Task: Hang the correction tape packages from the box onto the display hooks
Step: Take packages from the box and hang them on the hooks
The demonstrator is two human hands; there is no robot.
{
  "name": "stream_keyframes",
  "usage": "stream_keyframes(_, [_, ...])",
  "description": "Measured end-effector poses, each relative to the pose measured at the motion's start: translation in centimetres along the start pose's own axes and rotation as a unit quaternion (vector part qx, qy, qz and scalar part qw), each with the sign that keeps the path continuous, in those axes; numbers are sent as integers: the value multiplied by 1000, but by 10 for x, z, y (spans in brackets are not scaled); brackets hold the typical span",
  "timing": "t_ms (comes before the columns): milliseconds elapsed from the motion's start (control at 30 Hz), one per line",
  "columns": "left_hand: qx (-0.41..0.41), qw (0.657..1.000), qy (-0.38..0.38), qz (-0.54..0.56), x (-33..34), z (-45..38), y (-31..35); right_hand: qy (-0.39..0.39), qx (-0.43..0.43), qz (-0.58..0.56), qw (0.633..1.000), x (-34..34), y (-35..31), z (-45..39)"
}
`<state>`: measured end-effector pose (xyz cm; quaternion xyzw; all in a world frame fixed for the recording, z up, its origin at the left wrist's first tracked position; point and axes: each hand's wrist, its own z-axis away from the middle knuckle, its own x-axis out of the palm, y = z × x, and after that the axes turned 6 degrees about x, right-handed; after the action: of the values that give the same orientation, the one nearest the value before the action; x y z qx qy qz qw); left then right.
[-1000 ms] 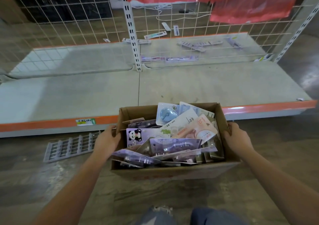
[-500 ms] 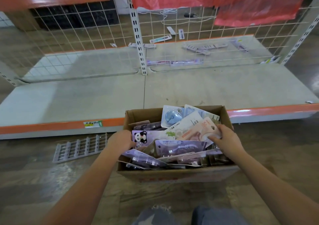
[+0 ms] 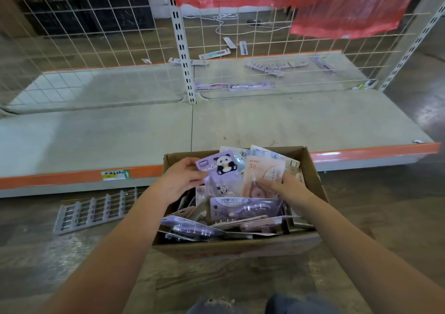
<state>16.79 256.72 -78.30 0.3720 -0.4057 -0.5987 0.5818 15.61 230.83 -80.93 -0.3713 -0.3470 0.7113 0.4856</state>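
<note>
A long shelf (image 3: 240, 126) with an orange front edge is running across the view, and behind it a wire grid panel (image 3: 96, 32) is standing upright; no display hooks are showing on it that I can make out. A red plastic sheet (image 3: 337, 3) is hanging over the grid's upper right part. On the floor in front of the shelf a cardboard box (image 3: 315, 176) is sitting open, crammed with correction tape packages lying at mixed angles.

Both hands are working inside the box. The left hand (image 3: 179, 181) is pinching a purple panda package (image 3: 221, 169) by its left edge, fingers curled on it, tilting it up above the pile. The right hand (image 3: 289, 186) is gripping a peach package (image 3: 260, 174) just beside it, fingers closing round its right edge.

The step in hand looks like picking the first packages out; nothing appears hung so far. The next move is probably calling for lifting one package free of its neighbours, finding its hang hole and carrying it up to a hook, wherever one is.

A grey plastic rack (image 3: 94, 210) is lying flat on the floor left of the box, and loose packages (image 3: 272, 67) are scattered beyond the grid. The grid itself and the hanging sheet may be crowding the reach upward.
</note>
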Motion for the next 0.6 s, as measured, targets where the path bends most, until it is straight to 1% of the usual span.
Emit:
stream_keyframes(33, [-4, 1000, -2, 17, 0, 0, -3, -15, 21, 0, 1000, -1, 6, -1])
stream_keyframes(67, [-6, 1000, -11, 11, 0, 0, -6, -19, 41, 8, 999, -2, 11, -1])
stream_keyframes(133, [-13, 997, -48, -54, 3, 3, -11, -14, 63, 37, 997, -2, 16, -4])
stream_keyframes(167, [-12, 993, -62, -99, 6, 4, -14, -11, 61, 50, 997, -2, 16, -5])
stream_keyframes(233, [3, 981, -64, -184, 10, 2, -19, -2, 47, 73, 996, -1, 11, -5])
stream_keyframes(300, [23, 976, -59, -210, 13, 0, -19, -7, 25, 83, 996, -3, 5, -4])
stream_keyframes(367, [39, 976, -67, -204, 15, -2, -13, -16, 0, 54, 998, -4, -3, -3])
stream_keyframes(433, [47, 983, -60, -167, 15, -5, -5, -12, -14, -13, 1000, -7, -17, -2])
stream_keyframes(500, [50, 990, -30, -125, 16, -5, 9, 2, -22, -62, 998, -11, -34, -2])
stream_keyframes(600, [49, 994, 19, -101, 19, 3, 38, 15, -15, -81, 997, -20, -67, 9])
